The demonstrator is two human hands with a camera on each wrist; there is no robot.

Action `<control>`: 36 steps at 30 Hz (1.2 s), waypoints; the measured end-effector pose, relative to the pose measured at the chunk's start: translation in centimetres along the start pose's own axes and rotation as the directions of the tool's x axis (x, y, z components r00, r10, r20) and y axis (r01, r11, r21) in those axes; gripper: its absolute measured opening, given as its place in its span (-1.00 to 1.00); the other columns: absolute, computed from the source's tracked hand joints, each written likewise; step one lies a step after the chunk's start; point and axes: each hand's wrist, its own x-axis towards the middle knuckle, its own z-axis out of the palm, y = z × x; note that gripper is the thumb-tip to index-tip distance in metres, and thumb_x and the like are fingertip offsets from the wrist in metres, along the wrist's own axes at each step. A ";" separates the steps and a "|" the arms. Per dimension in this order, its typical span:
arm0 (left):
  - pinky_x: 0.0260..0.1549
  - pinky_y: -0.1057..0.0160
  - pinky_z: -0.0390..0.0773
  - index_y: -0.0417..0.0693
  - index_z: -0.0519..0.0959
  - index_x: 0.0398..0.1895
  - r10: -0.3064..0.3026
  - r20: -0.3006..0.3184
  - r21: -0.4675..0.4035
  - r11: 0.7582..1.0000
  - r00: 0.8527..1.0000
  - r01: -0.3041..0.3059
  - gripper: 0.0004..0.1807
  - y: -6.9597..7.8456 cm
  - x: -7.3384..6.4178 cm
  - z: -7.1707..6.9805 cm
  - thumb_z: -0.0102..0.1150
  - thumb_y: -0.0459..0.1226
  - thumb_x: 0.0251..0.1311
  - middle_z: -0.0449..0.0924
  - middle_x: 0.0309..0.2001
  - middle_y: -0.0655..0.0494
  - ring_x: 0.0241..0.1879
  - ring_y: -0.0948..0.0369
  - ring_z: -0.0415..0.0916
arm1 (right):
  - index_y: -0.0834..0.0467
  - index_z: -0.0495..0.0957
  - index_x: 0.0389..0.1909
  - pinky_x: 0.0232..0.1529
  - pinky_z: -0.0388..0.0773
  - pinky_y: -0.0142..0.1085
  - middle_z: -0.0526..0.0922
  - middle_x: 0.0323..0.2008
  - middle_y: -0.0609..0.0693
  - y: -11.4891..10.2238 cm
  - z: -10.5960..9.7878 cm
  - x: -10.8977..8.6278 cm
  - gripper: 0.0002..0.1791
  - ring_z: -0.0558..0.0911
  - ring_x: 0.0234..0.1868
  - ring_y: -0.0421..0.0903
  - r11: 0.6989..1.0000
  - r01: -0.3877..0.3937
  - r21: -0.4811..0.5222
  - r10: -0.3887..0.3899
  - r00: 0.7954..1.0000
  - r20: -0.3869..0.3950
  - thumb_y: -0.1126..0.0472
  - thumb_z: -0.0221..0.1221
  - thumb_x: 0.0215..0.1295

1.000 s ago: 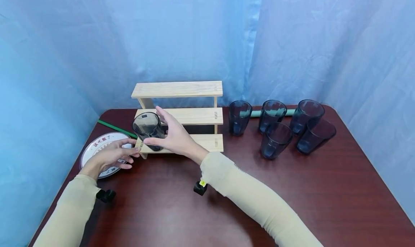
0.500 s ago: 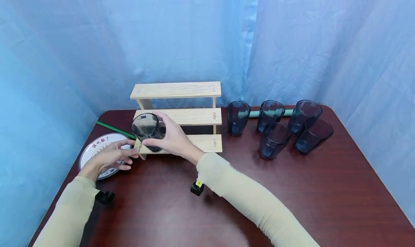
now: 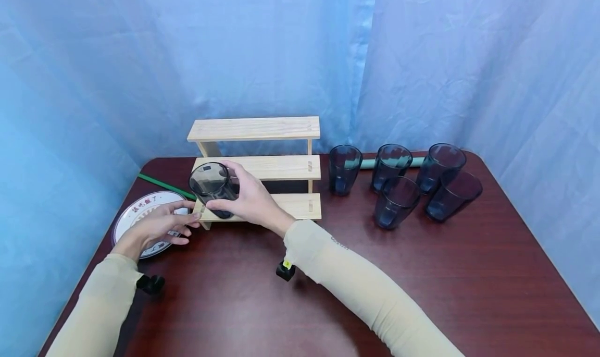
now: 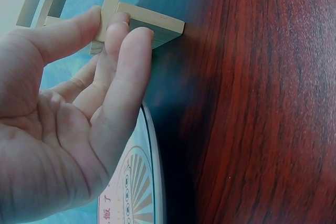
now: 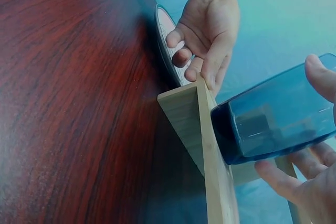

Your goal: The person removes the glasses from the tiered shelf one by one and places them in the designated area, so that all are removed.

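In the head view a three-step wooden display stand (image 3: pixel 255 129) stands at the back left of the table. A smoky drinking glass (image 3: pixel 210 180) is on the left end of its lowest step. My right hand (image 3: pixel 253 196) grips that glass from the right, thumb at the front and fingers behind. The right wrist view has the glass base (image 5: pixel 223 135) right at the board, with thumb and fingers on opposite sides of the glass. At the step's left end, my left hand (image 3: pixel 157 226) pinches the board (image 4: pixel 112 3) between thumb and fingers, above a plate.
The white patterned plate (image 3: pixel 142 205) lies at the left, partly under the left hand. A green stick (image 3: pixel 161 182) runs behind it. Several dark glasses (image 3: pixel 344 172) stand at the back right, before a pale green tube (image 3: pixel 369 164). Blue curtains (image 3: pixel 281 49) surround the table (image 3: pixel 375 273).
The right hand's raised fingers have lowered and come closer round the glass. The left hand and the stand keep their places; the view has shifted slightly.
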 end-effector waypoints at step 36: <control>-0.23 0.07 0.72 -0.18 0.11 0.52 0.002 -0.029 -0.002 1.000 1.000 -0.002 -0.17 0.0 -0.1 0.3 0.27 -0.03 0.38 0.65 -0.07 -0.07 -0.33 0.17 0.58 | -0.13 0.30 0.48 0.02 0.60 -0.32 0.51 0.27 -0.21 -0.4 -3.1 -2.3 -0.03 0.56 0.18 -0.23 0.995 0.031 0.100 -0.023 0.997 -0.078 -0.02 0.57 0.04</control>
